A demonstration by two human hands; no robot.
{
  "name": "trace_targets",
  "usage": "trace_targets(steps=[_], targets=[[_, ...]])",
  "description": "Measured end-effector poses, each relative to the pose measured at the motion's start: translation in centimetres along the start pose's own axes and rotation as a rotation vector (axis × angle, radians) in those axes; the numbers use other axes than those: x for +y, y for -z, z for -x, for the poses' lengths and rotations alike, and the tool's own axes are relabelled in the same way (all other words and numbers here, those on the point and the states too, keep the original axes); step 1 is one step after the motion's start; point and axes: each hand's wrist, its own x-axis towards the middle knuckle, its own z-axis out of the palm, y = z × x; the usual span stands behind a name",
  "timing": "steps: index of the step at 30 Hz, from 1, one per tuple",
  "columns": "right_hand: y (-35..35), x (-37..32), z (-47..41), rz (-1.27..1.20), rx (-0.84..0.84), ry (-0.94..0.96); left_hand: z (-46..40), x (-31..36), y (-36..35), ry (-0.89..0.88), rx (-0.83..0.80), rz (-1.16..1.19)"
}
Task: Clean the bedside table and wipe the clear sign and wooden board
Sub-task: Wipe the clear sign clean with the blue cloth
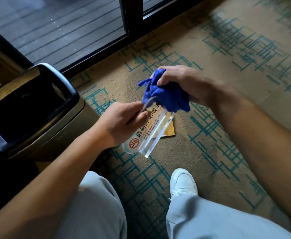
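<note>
A clear acrylic sign (146,135) with printed characters and a red no-smoking symbol is held over the carpet, tilted, by my left hand (122,121), which grips its upper left edge. My right hand (184,81) is closed around a bunched blue cloth (165,94) that presses on the far end of the sign. A wooden board (168,131) lies flat on the carpet beneath the sign, mostly hidden by it. The bedside table is not clearly in view.
A black-rimmed waste bin (30,104) stands at left, close to my left arm. A dark-framed glass door (129,16) runs along the top. Patterned beige and teal carpet (227,66) covers the floor. My legs and a white shoe (182,181) are below.
</note>
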Motion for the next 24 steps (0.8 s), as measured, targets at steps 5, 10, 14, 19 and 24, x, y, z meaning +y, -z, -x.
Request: trace_targets(steps=[5,10,14,19,24], targets=[[2.1,2.3,0.9,0.066,0.035,-0.086,0.1,-1.6,0.0,0.014,0.003,0.130],[2.8,5.6,2.4,-0.019,0.275,-0.109,0.5,-4.9,-0.3,0.201,0.047,0.250],[1.7,8.7,3.4,-0.076,0.372,-0.167,-0.5,-8.2,-2.2,0.420,0.048,-0.045],[1.0,12.8,4.8,-0.282,0.410,-0.154,-3.7,-11.5,-5.3,0.662,-0.048,-0.205],[1.0,15.5,7.0,-0.556,0.349,-0.158,-5.3,-15.4,-7.9,0.817,-0.106,-0.262]])
